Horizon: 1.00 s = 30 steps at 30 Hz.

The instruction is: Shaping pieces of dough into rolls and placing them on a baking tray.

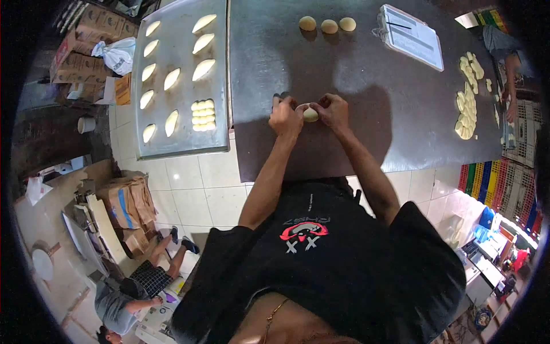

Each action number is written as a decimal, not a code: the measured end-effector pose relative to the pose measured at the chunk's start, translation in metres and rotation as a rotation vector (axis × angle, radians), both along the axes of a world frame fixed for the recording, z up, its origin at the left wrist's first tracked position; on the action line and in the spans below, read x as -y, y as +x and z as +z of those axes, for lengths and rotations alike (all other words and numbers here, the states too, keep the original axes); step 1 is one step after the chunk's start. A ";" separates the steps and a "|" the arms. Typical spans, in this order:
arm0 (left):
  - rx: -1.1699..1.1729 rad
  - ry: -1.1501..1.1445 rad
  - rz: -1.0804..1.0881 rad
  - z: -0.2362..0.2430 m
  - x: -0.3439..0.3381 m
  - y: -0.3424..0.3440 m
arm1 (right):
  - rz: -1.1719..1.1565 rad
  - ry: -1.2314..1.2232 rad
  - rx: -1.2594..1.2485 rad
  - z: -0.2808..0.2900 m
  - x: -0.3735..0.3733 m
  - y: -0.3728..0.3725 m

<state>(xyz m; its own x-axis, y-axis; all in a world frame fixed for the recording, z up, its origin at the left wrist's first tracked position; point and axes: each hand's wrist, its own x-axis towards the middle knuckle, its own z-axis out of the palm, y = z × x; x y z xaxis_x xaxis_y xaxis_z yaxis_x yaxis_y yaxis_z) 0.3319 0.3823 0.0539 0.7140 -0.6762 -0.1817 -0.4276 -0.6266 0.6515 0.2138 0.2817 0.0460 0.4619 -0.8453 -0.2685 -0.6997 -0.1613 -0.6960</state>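
Between my two hands, near the front edge of the dark table [258, 69], is a round ball of pale dough [310, 115]. My left hand [286, 117] presses its thumb and fingers on the ball's left side. On the right side, the bent fingers and thumb of my right hand [333, 112] hold the same ball. Farther back sit three more dough balls [329, 26] in a row. To my left, a metal tray [163, 112] bears several pointed oval dough pieces [172, 79] and a block of small dough rolls [203, 116].
A clipboard [418, 43] with paper and a pen lies at the back right. Near the table's right end are many dough pieces [467, 112]. Another person's arm [511, 86] reaches in at the far right. Cardboard boxes [86, 69] are stacked beyond the tray, and a person [123, 298] sits at lower left.
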 end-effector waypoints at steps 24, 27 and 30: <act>0.180 -0.749 0.021 -0.035 -0.060 -0.025 | 0.907 -0.913 0.535 -0.023 0.028 0.118; 0.247 -0.693 -0.100 -0.035 -0.054 -0.013 | 0.676 -0.966 0.472 -0.035 0.039 0.085; 0.290 -0.571 -0.187 -0.034 -0.054 -0.019 | 0.665 -0.933 0.302 -0.039 0.051 0.074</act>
<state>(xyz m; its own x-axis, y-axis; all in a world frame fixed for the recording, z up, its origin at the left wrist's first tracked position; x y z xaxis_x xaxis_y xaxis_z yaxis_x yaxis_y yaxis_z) 0.3129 0.4359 0.0195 0.5415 -0.7262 0.4236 -0.7034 -0.1155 0.7013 0.2879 0.2305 0.0071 0.8235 -0.2267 0.5200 -0.1146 -0.9643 -0.2389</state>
